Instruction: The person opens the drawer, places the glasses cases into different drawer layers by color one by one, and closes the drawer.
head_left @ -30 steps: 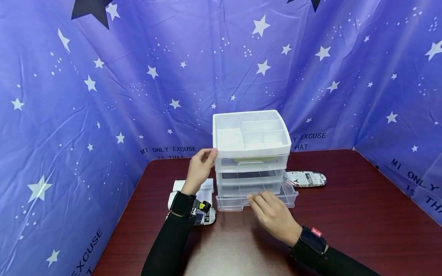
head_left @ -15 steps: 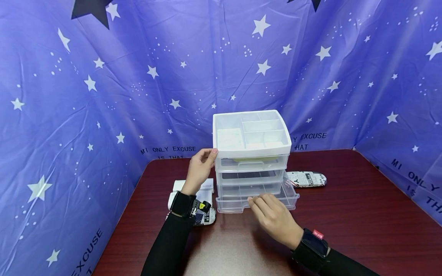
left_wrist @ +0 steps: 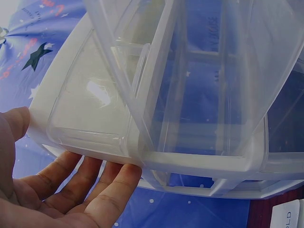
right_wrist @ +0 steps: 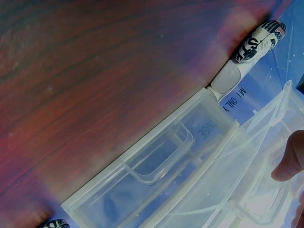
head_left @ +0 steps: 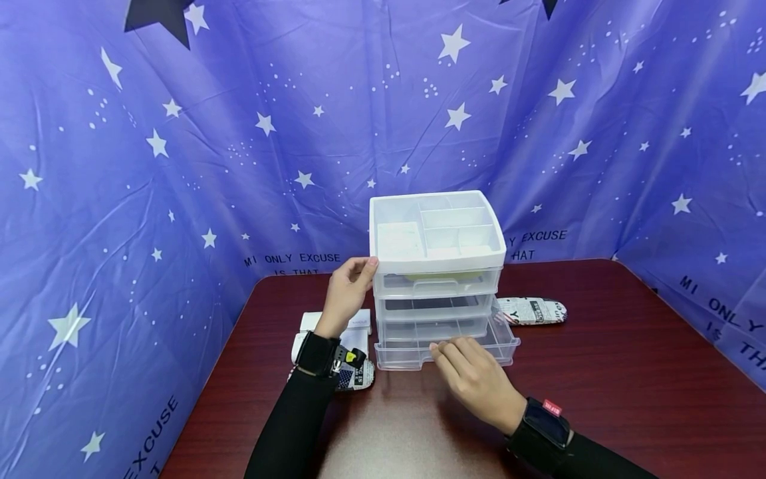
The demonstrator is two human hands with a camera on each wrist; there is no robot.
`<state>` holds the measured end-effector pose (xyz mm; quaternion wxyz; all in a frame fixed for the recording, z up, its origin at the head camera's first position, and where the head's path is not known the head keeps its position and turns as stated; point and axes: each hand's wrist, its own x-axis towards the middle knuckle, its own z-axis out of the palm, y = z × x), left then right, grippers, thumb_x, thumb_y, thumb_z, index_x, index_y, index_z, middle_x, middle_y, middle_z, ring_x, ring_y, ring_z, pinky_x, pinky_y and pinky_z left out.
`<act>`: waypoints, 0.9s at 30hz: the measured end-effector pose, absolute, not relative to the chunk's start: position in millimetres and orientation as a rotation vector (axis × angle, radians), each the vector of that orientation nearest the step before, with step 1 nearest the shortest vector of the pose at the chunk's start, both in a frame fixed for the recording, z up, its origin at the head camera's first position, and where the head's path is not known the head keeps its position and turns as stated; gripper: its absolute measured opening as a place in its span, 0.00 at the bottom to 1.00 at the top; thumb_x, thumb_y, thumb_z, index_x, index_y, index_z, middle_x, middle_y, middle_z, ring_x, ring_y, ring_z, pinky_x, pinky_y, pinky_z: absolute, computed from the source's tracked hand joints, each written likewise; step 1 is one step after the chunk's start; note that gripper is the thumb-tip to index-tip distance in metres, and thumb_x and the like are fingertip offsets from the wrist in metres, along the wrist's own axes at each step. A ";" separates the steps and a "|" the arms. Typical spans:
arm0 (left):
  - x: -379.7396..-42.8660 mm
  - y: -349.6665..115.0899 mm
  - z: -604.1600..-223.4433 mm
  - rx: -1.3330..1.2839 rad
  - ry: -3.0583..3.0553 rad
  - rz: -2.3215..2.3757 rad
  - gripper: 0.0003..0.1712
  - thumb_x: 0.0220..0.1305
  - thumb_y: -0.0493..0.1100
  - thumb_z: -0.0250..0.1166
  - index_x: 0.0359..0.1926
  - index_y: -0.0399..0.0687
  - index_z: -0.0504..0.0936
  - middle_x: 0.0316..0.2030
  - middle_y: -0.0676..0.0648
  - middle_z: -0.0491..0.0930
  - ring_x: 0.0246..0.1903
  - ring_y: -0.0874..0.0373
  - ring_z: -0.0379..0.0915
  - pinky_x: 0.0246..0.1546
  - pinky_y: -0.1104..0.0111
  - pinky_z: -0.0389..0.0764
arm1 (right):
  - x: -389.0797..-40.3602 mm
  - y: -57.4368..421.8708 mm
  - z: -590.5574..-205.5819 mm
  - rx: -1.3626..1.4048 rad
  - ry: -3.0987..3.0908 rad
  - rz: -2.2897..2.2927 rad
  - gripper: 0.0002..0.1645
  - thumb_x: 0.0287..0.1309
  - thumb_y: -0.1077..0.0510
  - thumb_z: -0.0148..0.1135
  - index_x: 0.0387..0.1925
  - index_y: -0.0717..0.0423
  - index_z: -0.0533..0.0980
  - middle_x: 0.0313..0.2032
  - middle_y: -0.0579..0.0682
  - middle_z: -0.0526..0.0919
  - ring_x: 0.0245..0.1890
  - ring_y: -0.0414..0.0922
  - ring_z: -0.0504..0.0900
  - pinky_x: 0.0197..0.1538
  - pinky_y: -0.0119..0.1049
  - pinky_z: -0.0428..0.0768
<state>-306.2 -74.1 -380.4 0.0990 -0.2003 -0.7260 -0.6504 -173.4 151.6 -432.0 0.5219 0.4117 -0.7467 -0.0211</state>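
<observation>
A white-framed plastic drawer cabinet point(head_left: 439, 264) with a compartmented top tray stands on the table. Low on its front, a clear drawer point(head_left: 401, 357) is pulled out toward me. My right hand point(head_left: 473, 372) holds that drawer's front edge with curled fingers, knuckles up. In the right wrist view only the thumb point(right_wrist: 290, 156) and a bit of finger show, over the clear plastic; a lower drawer point(right_wrist: 161, 159) with a moulded handle sits closed. My left hand point(head_left: 347, 293) grips the cabinet's upper left side, thumb at the top corner and fingers point(left_wrist: 111, 197) along the side edge.
Left of the cabinet lie white boxes point(head_left: 359, 320) and a rounded newspaper-print item point(head_left: 357, 377), partly behind my left wrist. A similar printed, round-ended item point(head_left: 532, 311) lies to the right. Starry blue cloth point(head_left: 335, 133) hangs around the dark red table point(head_left: 628, 372).
The clear drawer and my right hand have come slightly toward me since a second ago, with hardly any motion in the last half second. My left hand stays on the cabinet.
</observation>
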 end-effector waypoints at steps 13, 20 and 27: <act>-304.6 -73.6 -379.4 -0.588 -2.138 -1.938 0.30 0.66 0.61 0.61 0.53 0.41 0.79 0.47 0.44 0.80 0.47 0.54 0.78 0.48 0.70 0.80 | -167.8 150.5 -430.7 0.991 -1.798 -0.043 0.18 0.67 0.72 0.40 0.37 0.71 0.79 0.29 0.55 0.76 0.27 0.49 0.72 0.29 0.39 0.74; -304.5 -74.0 -379.6 -0.590 -2.150 -1.920 0.30 0.66 0.63 0.60 0.53 0.42 0.79 0.47 0.46 0.80 0.47 0.56 0.77 0.48 0.70 0.80 | -166.0 150.8 -432.2 0.991 -1.794 -0.046 0.18 0.66 0.71 0.41 0.37 0.71 0.79 0.29 0.55 0.76 0.27 0.50 0.72 0.29 0.39 0.73; -305.2 -73.1 -379.7 -0.597 -2.136 -1.924 0.30 0.66 0.62 0.60 0.53 0.41 0.79 0.47 0.44 0.80 0.48 0.54 0.78 0.48 0.69 0.80 | -164.5 151.0 -432.7 0.986 -1.788 -0.049 0.17 0.66 0.70 0.41 0.37 0.70 0.79 0.28 0.55 0.75 0.27 0.49 0.72 0.29 0.39 0.73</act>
